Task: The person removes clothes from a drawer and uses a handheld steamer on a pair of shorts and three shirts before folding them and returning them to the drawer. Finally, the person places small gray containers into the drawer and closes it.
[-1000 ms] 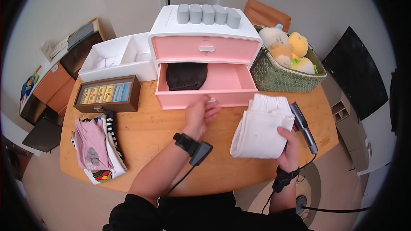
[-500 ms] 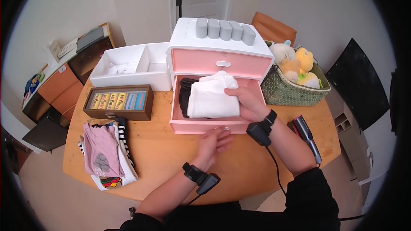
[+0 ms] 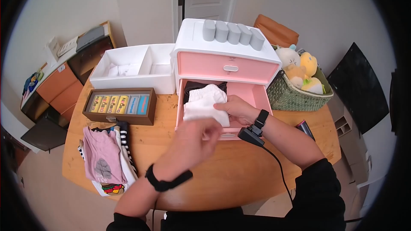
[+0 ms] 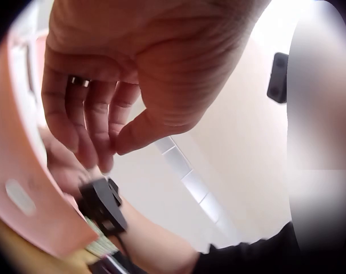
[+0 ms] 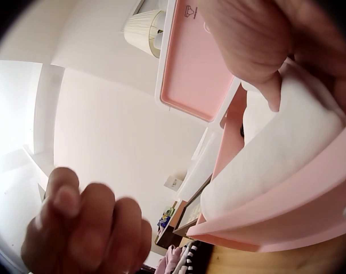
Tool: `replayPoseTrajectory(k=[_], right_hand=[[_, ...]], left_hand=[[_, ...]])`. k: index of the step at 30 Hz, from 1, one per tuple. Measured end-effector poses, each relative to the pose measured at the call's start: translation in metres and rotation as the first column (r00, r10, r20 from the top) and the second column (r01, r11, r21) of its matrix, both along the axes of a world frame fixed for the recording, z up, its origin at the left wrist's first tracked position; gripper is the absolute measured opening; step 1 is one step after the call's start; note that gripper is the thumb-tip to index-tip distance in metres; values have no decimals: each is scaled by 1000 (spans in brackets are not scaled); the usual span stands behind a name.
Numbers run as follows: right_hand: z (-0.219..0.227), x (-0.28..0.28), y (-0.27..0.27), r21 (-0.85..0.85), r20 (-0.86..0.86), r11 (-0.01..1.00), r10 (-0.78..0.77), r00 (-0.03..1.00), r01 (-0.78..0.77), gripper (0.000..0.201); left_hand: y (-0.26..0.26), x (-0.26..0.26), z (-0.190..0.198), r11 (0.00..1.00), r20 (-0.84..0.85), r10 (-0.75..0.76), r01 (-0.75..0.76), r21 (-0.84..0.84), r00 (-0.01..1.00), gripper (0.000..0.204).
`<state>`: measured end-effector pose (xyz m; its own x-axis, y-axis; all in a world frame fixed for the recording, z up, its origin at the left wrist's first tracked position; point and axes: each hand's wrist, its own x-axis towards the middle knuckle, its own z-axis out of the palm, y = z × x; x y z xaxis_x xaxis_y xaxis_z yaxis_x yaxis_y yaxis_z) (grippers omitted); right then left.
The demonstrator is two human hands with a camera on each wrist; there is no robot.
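Folded white pants [image 3: 201, 108] with a gathered waistband lie inside the pulled-out lower pink drawer [image 3: 260, 98]. My right hand [image 3: 240, 109] grips their right side, thumb on top; the right wrist view shows the white cloth [image 5: 275, 157] close behind the drawer front. Behind the pants, partly covered, is a dark folded cloth [image 3: 190, 86]. My left hand [image 3: 188, 143] is raised before the drawer front, blurred in the head view. Its fingers [image 4: 96, 114] hang loosely bent with nothing in them in the left wrist view.
Several grey containers [image 3: 233, 33] stand on the white cabinet [image 3: 192, 30]. A basket [image 3: 295, 98] of plush toys is right, a hair straightener [image 3: 305, 129] before it. To the left are a white divided box [image 3: 128, 81], a brown case [image 3: 120, 117] and stacked clothes [image 3: 102, 154].
My right hand has carried the white pants from the table's right side into the lower drawer, over the dark cloth. My left hand has left the drawer handle and risen toward the left.
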<state>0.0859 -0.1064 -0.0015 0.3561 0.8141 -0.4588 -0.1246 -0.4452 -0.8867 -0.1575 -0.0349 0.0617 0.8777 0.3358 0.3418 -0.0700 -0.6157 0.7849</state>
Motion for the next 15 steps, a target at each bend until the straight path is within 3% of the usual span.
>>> replayPoseTrajectory(k=[2,5,8,11,13,14,15], right_hand=[[4,-2,1,-99,87,994,44,995,-36,42],[23,-5,8,-268,256,962,130,958,-59,57],[34,-3,13,-376,443,915,317,838,-147,57],[62,-3,10,-421,668,903,376,642,-91,43],[45,3,6,-89,791,987,149,593,-131,44],[35,9,5,84,820,984,21,572,-156,46],[28,15,8,48,746,986,70,663,-159,48]], left_hand=[[30,21,-15,894,85,141,-163,418,986,12],[60,36,-33,852,-331,178,23,523,927,16],[68,49,-36,846,-423,246,19,532,872,10],[68,59,-33,798,-500,294,78,597,815,12],[62,63,-32,750,-503,326,104,653,801,14],[60,65,-30,723,-502,343,118,681,794,15],[58,69,-28,730,-535,343,139,669,772,16]])
